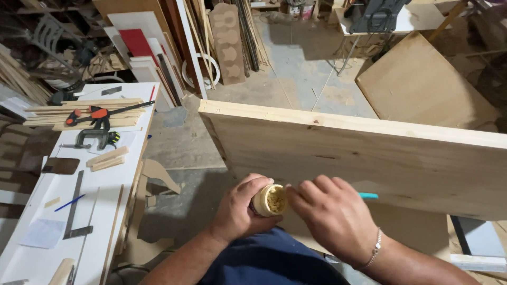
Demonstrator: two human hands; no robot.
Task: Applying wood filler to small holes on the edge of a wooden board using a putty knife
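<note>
Gripping a round tub point(269, 200) of grainy filler — left hand point(240, 211), pale pine board point(369, 153)

A workshop with a dusty concrete floor point(311, 68), scattered with offcuts and sawdust. On the left stands a long white workbench point(105, 211) carrying wood strips, an orange clamp point(95, 113), a metal square point(74, 211) and a blue pencil point(68, 202). At the far left, boards and panels point(142, 47) in white, red and brown lean upright together, with long battens beside them. A large plywood sheet point(422, 84) lies at the far right, near a small white table point(412, 21). Light is even and soft.
</note>
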